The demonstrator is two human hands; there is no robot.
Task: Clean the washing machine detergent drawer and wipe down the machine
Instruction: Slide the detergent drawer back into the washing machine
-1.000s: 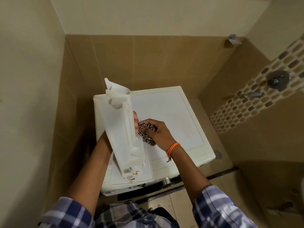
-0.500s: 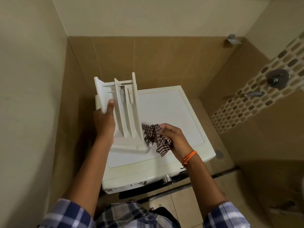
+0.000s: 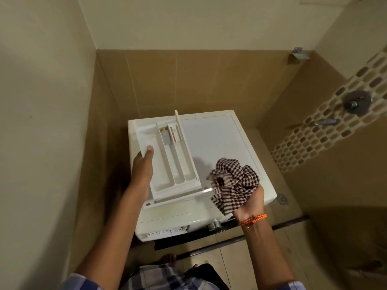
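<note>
The long white plastic detergent drawer [image 3: 167, 162], with its three open compartments facing up, is out of the machine and held over the flat top of the white front-loading washing machine [image 3: 217, 143], in the left half of that top. The person's left hand [image 3: 141, 172] grips the drawer along its edge at nine o'clock, thumb laid on the inner floor of the widest compartment, fingers hidden below. A small grey insert sits in the middle channel near the twelve o'clock end, with what may be yellowish residue beside it, though the view there is too small to be sure. At about four o'clock from the drawer, the right hand [image 3: 249, 204], wearing an orange braided wristband [image 3: 253, 219], clenches a bunched brown-and-white checked cloth [image 3: 232, 185], which is raised just beside the drawer's front panel. A round metal shower valve [image 3: 355, 103] is on the tiled wall at two o'clock.
</note>
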